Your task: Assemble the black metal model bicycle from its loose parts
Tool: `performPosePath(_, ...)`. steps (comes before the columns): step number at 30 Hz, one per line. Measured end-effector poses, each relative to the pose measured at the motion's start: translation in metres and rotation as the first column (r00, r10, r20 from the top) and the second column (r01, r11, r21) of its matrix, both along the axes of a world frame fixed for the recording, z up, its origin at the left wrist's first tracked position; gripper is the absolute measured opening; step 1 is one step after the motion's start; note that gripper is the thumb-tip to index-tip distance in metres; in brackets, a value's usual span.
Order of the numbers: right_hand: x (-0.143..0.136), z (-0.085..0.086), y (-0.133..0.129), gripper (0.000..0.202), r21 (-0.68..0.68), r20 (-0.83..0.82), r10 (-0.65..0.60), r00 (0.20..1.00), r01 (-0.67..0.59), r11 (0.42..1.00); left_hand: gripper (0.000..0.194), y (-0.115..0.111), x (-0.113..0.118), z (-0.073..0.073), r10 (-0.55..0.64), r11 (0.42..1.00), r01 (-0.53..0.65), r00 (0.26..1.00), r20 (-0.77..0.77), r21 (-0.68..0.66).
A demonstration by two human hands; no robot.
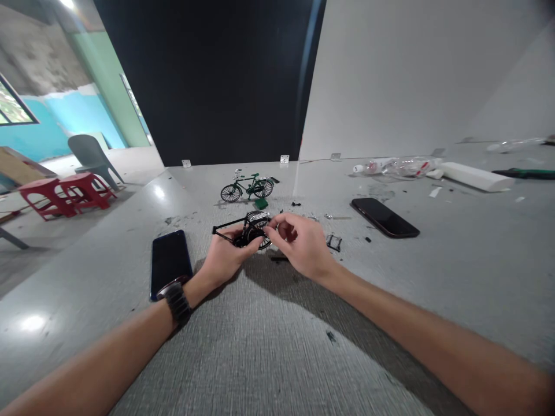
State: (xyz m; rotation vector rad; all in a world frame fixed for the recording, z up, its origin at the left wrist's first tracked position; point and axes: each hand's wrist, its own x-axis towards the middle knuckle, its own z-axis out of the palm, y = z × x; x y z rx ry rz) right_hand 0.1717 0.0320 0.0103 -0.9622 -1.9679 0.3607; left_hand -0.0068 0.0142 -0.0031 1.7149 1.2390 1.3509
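My left hand [226, 254] is closed around a black model bicycle frame [248, 231], which has one spoked wheel and a silver rack at its right end. The thumb presses on the lower part near the wheel. At that wheel, my right hand [306, 245] has thumb and index finger drawn together in a pinch; whatever sits between the fingertips is too small to make out. Just behind stands a complete green model bicycle [248, 187], with a small green block [261, 204] in front of it. A thin black bar [280, 259] lies beneath my right hand.
A dark phone [170, 260] lies by my left wrist, another phone [385, 218] to the right. A small black frame part [333, 242] and several tiny pieces are scattered about. Clear plastic wrapping [407, 167] and a white block [474, 176] lie at the back right.
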Motion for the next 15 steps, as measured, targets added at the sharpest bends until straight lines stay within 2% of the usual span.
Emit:
performPosePath(4,-0.0006,0.0023,-0.0018,0.021,-0.089,-0.060,0.027,0.998,-0.032,0.995,0.012,0.0005,-0.0009,-0.0009,-0.008,1.000,0.008,1.000,-0.005,0.024)
performPosePath(9,-0.0005,0.0026,-0.0022,0.024,-0.190,-0.119,0.117,0.986,-0.138,0.972,0.012,0.0007,-0.0026,-0.0010,-0.026,0.999,0.026,0.999,-0.019,0.035)
performPosePath(15,0.0001,0.0001,-0.0006,0.026,-0.193,-0.115,0.124,0.986,-0.145,0.970,0.014,0.0005,-0.0020,-0.0004,-0.005,1.000,0.005,1.000,-0.022,0.016)
